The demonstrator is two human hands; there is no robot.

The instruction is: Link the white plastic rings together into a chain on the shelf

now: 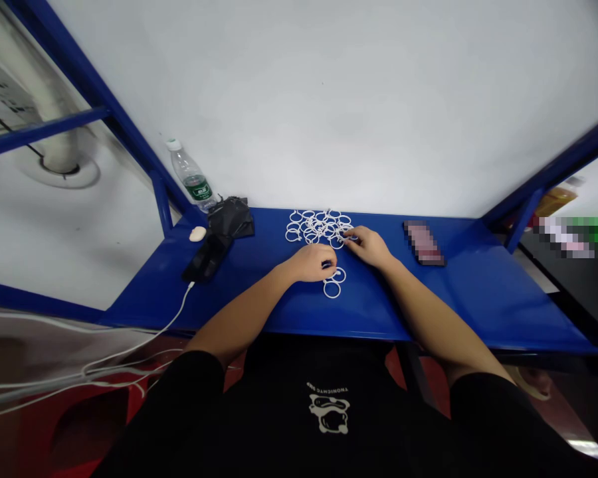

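Observation:
A pile of several white rings (315,226) lies on the blue table (458,299) near the wall. My right hand (369,246) reaches into the pile's right edge, fingers pinched on a ring there. My left hand (313,262) rests curled on the table just in front of the pile, its fingers closed over a small dark thing and touching linked white rings (333,284) that lie beside it.
A plastic water bottle (191,176) stands at the back left by the blue frame. Beside it lie a black cloth bundle (232,216), a small white object (198,233) and a dark phone (205,259) on a white cable. A blurred flat object (423,243) lies at right.

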